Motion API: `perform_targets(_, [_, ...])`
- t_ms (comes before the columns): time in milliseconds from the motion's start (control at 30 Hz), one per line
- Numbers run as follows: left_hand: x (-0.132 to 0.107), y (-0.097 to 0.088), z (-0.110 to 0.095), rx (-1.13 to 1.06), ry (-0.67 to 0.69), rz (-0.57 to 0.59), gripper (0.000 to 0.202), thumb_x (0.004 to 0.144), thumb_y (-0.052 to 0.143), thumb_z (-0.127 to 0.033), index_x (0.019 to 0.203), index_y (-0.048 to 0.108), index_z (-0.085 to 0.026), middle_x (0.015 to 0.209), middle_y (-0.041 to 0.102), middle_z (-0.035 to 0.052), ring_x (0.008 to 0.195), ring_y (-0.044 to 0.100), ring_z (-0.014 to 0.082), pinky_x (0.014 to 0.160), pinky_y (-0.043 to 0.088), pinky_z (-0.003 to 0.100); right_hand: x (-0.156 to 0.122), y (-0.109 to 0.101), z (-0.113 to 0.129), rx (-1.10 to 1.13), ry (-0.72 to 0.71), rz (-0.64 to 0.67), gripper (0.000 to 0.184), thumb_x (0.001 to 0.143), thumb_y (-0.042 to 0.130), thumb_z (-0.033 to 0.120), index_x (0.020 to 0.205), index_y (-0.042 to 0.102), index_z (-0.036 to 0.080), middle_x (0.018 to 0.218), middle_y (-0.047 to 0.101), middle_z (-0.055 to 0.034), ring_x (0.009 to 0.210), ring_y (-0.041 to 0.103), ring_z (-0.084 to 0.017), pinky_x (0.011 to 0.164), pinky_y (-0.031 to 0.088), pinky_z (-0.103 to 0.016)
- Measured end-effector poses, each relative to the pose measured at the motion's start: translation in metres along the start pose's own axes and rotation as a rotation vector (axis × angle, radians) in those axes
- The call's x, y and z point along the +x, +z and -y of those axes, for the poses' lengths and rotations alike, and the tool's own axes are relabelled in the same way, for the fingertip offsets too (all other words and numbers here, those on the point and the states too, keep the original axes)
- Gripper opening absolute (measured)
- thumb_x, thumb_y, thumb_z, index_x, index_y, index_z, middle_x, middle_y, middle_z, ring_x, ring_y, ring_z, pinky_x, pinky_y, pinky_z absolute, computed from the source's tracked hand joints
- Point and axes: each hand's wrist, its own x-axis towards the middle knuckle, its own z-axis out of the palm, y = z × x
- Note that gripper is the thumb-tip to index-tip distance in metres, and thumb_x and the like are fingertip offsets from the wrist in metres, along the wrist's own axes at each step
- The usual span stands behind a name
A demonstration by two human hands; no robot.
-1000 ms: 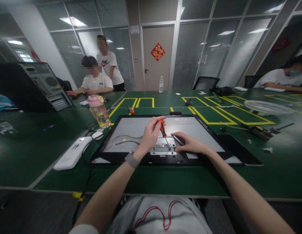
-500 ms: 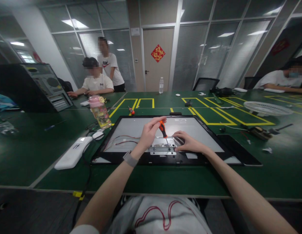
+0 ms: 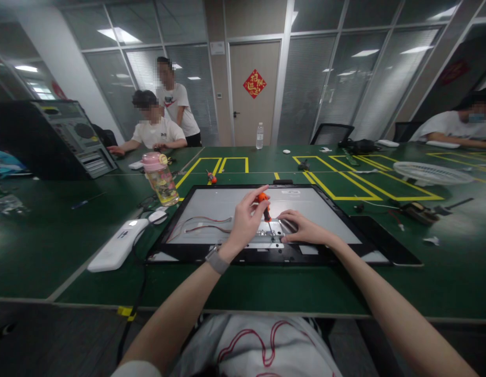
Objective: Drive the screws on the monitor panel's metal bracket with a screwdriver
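My left hand (image 3: 247,217) grips an orange-and-black screwdriver (image 3: 267,212), thumb and fingers around its handle. The screwdriver stands nearly upright, its shaft running down to a silver metal bracket (image 3: 277,230); whether the tip sits in a screw is too small to tell. At the bracket's right end, my right hand (image 3: 300,229) is closed with thumb and fingers against it. The bracket rests near the front edge of a flat display panel (image 3: 325,209), grey-backed with a black frame. Thin wires (image 3: 207,228) run across the panel's left part.
Left of the panel are a white power strip-like box (image 3: 119,245) and a pink-lidded bottle (image 3: 160,178). A black phone-like slab (image 3: 386,241) touches the right side. Beyond lie a red-tipped tool (image 3: 212,178) and a water bottle (image 3: 259,136). Other people sit and stand across the table.
My left hand has shifted slightly right, and its fingers have closed round the screwdriver handle from a flatter pose on top. My right hand stays at the bracket.
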Motion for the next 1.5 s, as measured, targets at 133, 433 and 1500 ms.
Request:
perform_targets(133, [0.000,-0.001,-0.001,0.081,0.045,-0.080,0.019,0.091,0.064,-0.034,0.105,0.072,-0.024,0.096,0.059,0.0038,0.084,0.058,0.0143,0.078,0.052,0.029,0.001,0.000,-0.001,-0.011,0.010,0.003,0.070,0.069,0.076,0.060,0.126,0.062,0.021,0.134,0.050,-0.0131,0.131,0.046,-0.035,0.116,0.032,-0.050])
perform_targets(433, [0.007,-0.004,0.009,-0.155,-0.119,-0.049,0.024,0.088,0.067,-0.037,0.105,0.071,-0.021,0.092,0.066,0.0030,0.083,0.063,0.0141,0.081,0.052,0.030,-0.001,-0.001,0.003,-0.018,0.020,0.018,0.070,0.070,0.076,0.061,0.127,0.060,0.023,0.134,0.050,-0.0124,0.132,0.045,-0.034,0.117,0.032,-0.050])
perform_targets(1500, [0.005,-0.003,0.002,-0.123,-0.091,-0.051,0.020,0.089,0.065,-0.032,0.105,0.072,-0.022,0.099,0.068,0.0050,0.087,0.064,0.0151,0.081,0.055,0.030,-0.003,-0.007,-0.002,0.004,-0.011,0.061,0.067,0.075,0.073,0.055,0.131,0.060,0.021,0.140,0.055,-0.0127,0.132,0.049,-0.034,0.116,0.035,-0.051])
